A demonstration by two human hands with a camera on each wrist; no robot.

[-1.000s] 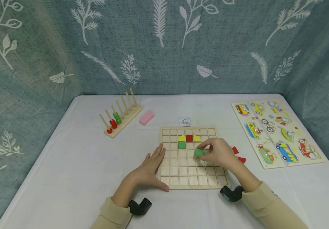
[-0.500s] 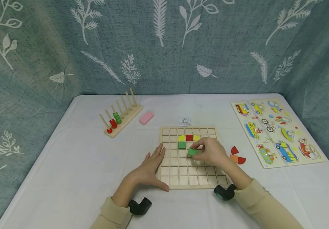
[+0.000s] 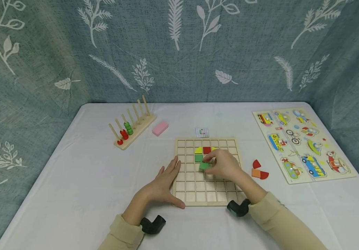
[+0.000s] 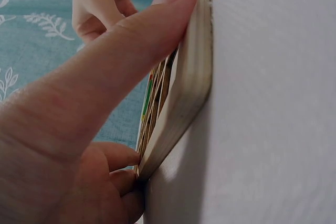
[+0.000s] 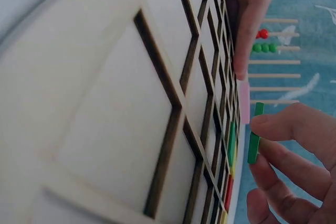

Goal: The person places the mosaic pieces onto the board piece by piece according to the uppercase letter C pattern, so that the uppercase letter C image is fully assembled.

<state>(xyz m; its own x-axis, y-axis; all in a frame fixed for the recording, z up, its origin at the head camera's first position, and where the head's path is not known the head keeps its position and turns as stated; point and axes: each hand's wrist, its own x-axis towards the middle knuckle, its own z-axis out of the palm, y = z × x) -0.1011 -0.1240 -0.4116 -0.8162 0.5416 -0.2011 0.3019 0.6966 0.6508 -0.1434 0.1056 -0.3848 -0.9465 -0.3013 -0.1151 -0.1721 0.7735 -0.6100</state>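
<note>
In the head view, a wooden grid board (image 3: 195, 189) lies mid-table. My right hand (image 3: 224, 164) pinches a green square tile (image 3: 203, 166) between thumb and fingers over the board. The right wrist view shows that tile (image 5: 255, 140) edge-on, apart from the grid. Beyond it on the grid sit another green square (image 3: 198, 158), a red square (image 3: 206, 150) and a yellow curved piece (image 3: 198, 150); a second yellow piece is mostly hidden behind my right hand. Fingers spread, my left hand (image 3: 162, 185) rests along the board's left edge, its thumb (image 4: 168, 3) at the near corner.
Right of the board lie an orange square (image 3: 255, 173) and two red quarter-round pieces (image 3: 256, 164). A small pattern card (image 3: 202, 132) lies behind it. A pegged bead rack (image 3: 135, 136) and pink block (image 3: 160, 128) stand back left; a vehicle puzzle (image 3: 287, 177) lies right.
My right hand has moved left across the board with the green tile, bringing it near the placed green square. The orange square has come into view. My left hand stays in place.
</note>
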